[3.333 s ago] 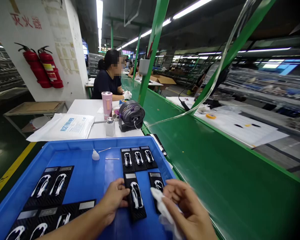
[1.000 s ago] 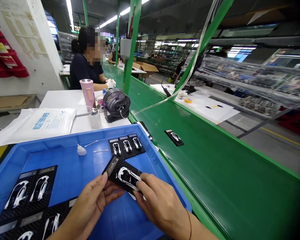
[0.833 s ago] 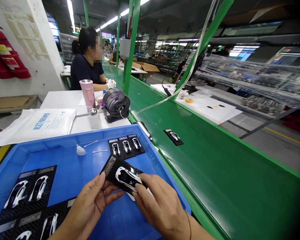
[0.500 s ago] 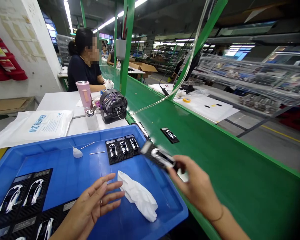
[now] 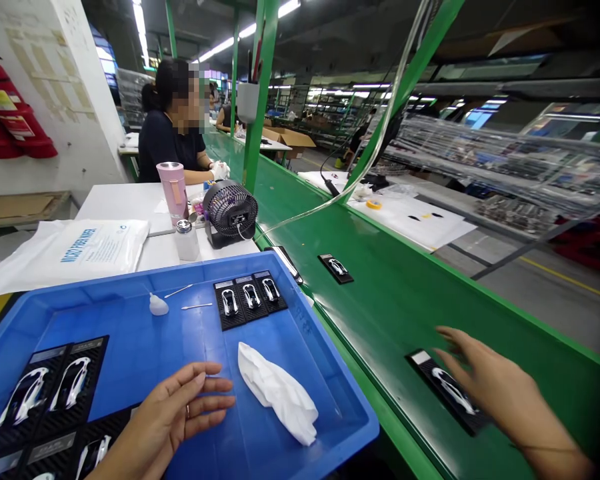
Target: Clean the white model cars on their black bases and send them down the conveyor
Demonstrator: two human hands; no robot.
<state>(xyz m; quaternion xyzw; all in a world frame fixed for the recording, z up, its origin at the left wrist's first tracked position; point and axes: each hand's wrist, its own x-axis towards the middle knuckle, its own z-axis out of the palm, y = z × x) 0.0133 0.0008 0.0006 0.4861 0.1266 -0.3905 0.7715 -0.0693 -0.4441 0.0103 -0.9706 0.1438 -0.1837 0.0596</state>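
My right hand [image 5: 495, 383] hovers with fingers apart at the right side of a model car on a black base [image 5: 447, 390], which lies on the green conveyor belt [image 5: 380, 293]. Farther up the belt is a second model car on its base [image 5: 336, 268]. Over the blue tray [image 5: 347, 373], my left hand [image 5: 180, 407] is held open with nothing in it. A crumpled white cloth [image 5: 279, 393] lies in the tray beside those fingers. Three mounted model cars [image 5: 250, 298] sit in the tray's far right corner, and several more [image 5: 73, 383] at the left, partly hidden by my left arm.
A small white squeeze bulb [image 5: 159, 305] and two cotton swabs [image 5: 197, 307] lie in the tray. Behind it stand a black fan [image 5: 231, 212], a pink tumbler [image 5: 173, 193], a bottle [image 5: 187, 241] and a wiper bag [image 5: 95, 243]. A gloved co-worker [image 5: 167, 133] sits beyond.
The wiped-looking cloth has been left in the tray. My right hand has carried the mounted car from the tray to the belt and let go. My left hand released it and stays over the tray.
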